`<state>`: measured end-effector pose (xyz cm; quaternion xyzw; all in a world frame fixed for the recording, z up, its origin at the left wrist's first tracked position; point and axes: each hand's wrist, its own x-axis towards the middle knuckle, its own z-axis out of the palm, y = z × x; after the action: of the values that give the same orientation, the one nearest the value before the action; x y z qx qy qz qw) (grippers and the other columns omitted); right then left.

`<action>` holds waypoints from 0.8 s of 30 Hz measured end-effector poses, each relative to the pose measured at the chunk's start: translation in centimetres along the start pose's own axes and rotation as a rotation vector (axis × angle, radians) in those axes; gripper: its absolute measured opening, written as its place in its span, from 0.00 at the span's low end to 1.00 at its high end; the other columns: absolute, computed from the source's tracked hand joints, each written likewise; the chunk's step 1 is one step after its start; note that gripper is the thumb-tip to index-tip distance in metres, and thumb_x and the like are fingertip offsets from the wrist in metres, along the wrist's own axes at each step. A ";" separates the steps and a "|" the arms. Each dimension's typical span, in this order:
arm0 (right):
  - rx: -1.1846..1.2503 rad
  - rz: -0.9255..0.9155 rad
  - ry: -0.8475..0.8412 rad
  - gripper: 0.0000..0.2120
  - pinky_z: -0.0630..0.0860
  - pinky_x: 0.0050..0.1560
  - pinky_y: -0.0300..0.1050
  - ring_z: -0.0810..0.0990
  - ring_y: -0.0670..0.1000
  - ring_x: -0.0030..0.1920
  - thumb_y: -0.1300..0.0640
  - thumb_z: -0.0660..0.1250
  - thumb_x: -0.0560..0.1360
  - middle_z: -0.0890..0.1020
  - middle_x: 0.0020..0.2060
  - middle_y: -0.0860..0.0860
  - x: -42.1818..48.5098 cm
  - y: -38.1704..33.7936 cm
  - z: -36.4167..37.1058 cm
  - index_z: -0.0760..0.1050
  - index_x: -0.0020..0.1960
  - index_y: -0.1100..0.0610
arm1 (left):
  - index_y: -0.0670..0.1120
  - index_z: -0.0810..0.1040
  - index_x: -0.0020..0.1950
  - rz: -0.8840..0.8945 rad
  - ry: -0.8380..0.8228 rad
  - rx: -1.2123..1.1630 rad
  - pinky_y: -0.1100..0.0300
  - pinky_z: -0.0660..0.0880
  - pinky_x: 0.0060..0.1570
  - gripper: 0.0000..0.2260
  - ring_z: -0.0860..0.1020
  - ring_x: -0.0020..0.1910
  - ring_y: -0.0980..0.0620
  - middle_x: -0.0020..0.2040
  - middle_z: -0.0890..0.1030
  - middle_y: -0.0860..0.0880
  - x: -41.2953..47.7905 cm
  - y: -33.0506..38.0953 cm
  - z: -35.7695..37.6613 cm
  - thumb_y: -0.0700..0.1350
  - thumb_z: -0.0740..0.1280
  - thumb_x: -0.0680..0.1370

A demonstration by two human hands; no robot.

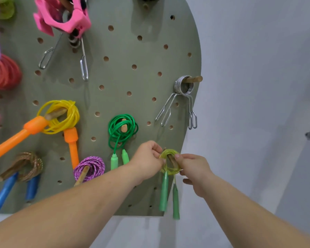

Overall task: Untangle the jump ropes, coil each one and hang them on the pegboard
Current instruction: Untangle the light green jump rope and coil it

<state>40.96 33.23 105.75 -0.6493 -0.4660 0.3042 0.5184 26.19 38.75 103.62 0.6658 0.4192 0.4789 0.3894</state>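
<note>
A small yellow-green rope coil (170,170) sits around a wooden peg (170,161) near the lower right edge of the grey-green pegboard (125,72). Its two green handles (168,196) dangle below. My left hand (147,162) pinches the coil's left side and my right hand (193,169) pinches its right side. Other coiled ropes hang on pegs: a dark green one (123,128), a yellow one with orange handles (61,116), a purple braided one (89,168) and a brown one with blue handles (28,166).
Metal spring clips (183,86) hang on a peg at the right edge, and more clips (83,63) hang under a pink clamp (64,17) at the top. A red coil (6,72) is at the far left. A white wall (258,86) lies to the right.
</note>
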 end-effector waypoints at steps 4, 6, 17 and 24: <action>-0.008 -0.006 -0.072 0.09 0.84 0.47 0.55 0.82 0.52 0.38 0.50 0.67 0.82 0.85 0.44 0.53 0.8 1.4 -0.3 0.83 0.54 0.52 | 0.46 0.78 0.52 -0.009 -0.084 -0.032 0.47 0.83 0.47 0.09 0.81 0.39 0.48 0.44 0.83 0.41 0.9 -1.8 0.2 0.34 0.71 0.76; -0.011 -0.007 -0.051 0.09 0.84 0.43 0.51 0.81 0.53 0.38 0.48 0.68 0.81 0.84 0.44 0.52 1.1 1.8 -0.1 0.84 0.55 0.51 | 0.47 0.78 0.50 0.042 -0.071 0.019 0.53 0.82 0.44 0.08 0.80 0.37 0.50 0.40 0.83 0.45 1.2 -2.1 0.2 0.35 0.70 0.76; 0.161 0.100 0.046 0.14 0.84 0.35 0.49 0.82 0.58 0.31 0.53 0.73 0.78 0.84 0.36 0.60 3.0 0.5 1.9 0.79 0.56 0.63 | 0.50 0.71 0.39 0.138 0.188 0.588 0.57 0.76 0.42 0.15 0.80 0.44 0.44 0.40 0.80 0.54 3.5 -2.3 -0.7 0.56 0.73 0.75; 0.196 0.233 0.126 0.13 0.84 0.39 0.51 0.81 0.57 0.33 0.53 0.64 0.82 0.83 0.38 0.60 -1.1 6.4 1.6 0.77 0.57 0.63 | 0.46 0.73 0.36 0.211 0.002 0.392 0.53 0.73 0.34 0.15 0.73 0.30 0.49 0.27 0.74 0.52 -3.4 -8.8 -1.0 0.52 0.73 0.77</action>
<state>41.02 32.65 99.10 -0.6630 -0.3222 0.3648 0.5688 22.98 38.78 94.69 0.7683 0.4328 0.4270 0.2001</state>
